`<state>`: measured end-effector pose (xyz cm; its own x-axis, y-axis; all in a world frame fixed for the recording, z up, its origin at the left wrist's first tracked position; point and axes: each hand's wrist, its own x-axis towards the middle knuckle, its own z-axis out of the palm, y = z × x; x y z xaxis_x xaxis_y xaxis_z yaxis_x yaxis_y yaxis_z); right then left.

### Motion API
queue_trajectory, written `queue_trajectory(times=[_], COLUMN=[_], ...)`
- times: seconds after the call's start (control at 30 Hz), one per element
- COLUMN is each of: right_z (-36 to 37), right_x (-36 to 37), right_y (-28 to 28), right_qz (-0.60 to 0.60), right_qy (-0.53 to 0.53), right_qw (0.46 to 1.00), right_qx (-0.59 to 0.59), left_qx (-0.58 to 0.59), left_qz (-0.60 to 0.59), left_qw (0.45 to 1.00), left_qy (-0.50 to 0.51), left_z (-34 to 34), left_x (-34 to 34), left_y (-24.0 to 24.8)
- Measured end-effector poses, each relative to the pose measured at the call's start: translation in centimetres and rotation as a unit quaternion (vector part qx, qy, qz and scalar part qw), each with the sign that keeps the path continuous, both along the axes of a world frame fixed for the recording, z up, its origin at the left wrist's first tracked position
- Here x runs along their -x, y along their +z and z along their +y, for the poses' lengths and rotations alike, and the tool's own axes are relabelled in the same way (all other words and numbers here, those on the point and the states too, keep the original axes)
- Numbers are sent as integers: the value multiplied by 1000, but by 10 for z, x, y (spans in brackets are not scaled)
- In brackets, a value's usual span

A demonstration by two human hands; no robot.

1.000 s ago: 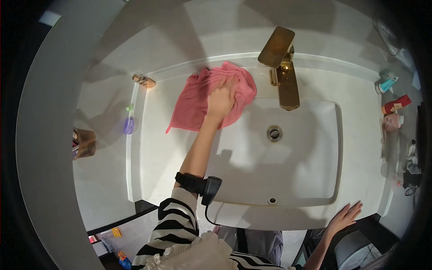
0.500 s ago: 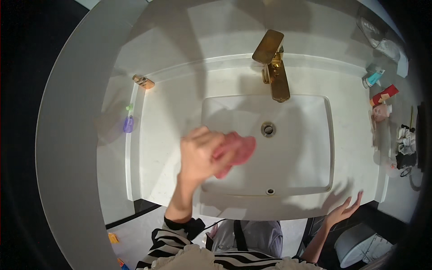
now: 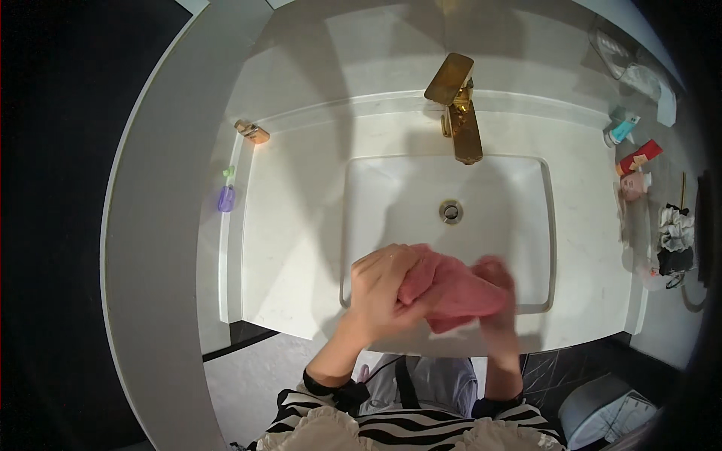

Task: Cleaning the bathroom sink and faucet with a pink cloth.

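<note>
A crumpled pink cloth (image 3: 462,292) hangs over the near part of the white sink basin (image 3: 398,180). My left hand (image 3: 383,289) is closed round its left end, thumb toward me. At the right end of the cloth is my right hand (image 3: 502,304), smeared by motion. The cloth partly covers that hand, so its fingers do not show clearly. Beyond the hands lies the round drain (image 3: 451,212), below the spout of the gold faucet (image 3: 464,135).
A white countertop (image 3: 293,225) surrounds the basin. On its left ledge stand a small orange-brown bottle (image 3: 253,132) and a purple item (image 3: 226,198). A teal tube (image 3: 623,131), a red box (image 3: 639,158) and a pink bottle (image 3: 635,186) line the right side.
My left hand has moved right and nearer to me with the cloth. My right hand, before open and apart near the counter's front edge, has come left to the cloth, which now spreads wider.
</note>
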<state>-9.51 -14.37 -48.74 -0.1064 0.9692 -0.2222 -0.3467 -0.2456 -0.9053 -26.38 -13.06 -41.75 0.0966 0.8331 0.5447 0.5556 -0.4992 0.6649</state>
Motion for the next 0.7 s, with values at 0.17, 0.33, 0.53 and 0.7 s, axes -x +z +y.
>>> queue_trajectory(times=[0.17, 0.33, 0.53, 0.7], right_z=[-5, 7, 9, 17], right_x=[21, 13, 32, 26], right_y=[1, -30, -16, -19], right_qz=[85, -63, 171, 259], right_qy=[134, 78, 181, 156], right_qw=[985, 987, 965, 934], right_qx=[62, -124, 77, 190], left_qx=[-26, 55, -45, 21], left_qz=[65, 74, 68, -26], left_qw=[997, 984, 985, 984], left_qy=[40, 153, 149, 174], left_z=[-7, -13, -11, -8], left_x=[1, -1, -5, -8], left_y=[-9, -9, -11, -7])
